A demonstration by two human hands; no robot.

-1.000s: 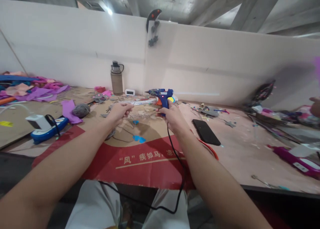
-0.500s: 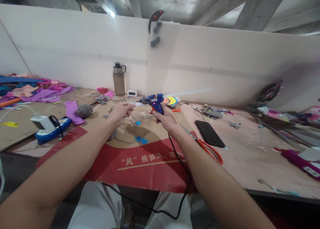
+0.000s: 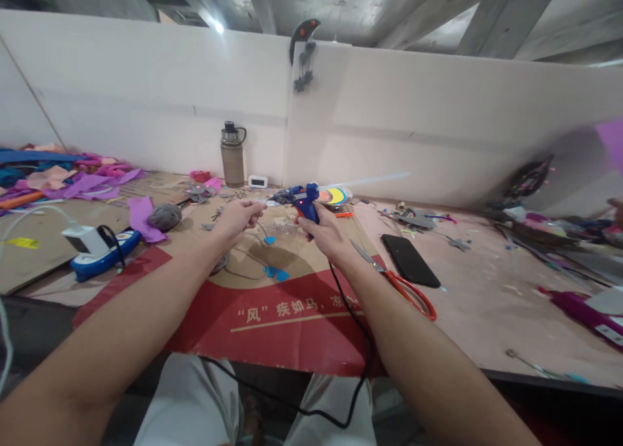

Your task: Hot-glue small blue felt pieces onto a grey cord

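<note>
My right hand (image 3: pixel 327 230) is wrapped round the handle of a blue glue gun (image 3: pixel 306 202). A clear glue stick juts from its back end, and its nozzle points left. My left hand (image 3: pixel 239 217) is closed in a pinch close to the nozzle; what its fingertips hold is too small to make out. Beneath my hands, grey yarn with blue felt pieces (image 3: pixel 276 273) lies on a brown and red cardboard sheet (image 3: pixel 292 342). The gun's black cord (image 3: pixel 351 303) drops past my right forearm towards my lap.
Right of my forearm lie red-handled scissors (image 3: pixel 411 293) and a black phone (image 3: pixel 410 260). A bottle (image 3: pixel 232 157) stands by the partition. Left are a power strip (image 3: pixel 104 254), grey yarn ball (image 3: pixel 164 217) and felt scraps (image 3: pixel 73 183). Another person's hand (image 3: pixel 616 211) shows at the right edge.
A purple piece and another person's hand have come into view at the right edge. My hands and the glue gun hold almost the same position.
</note>
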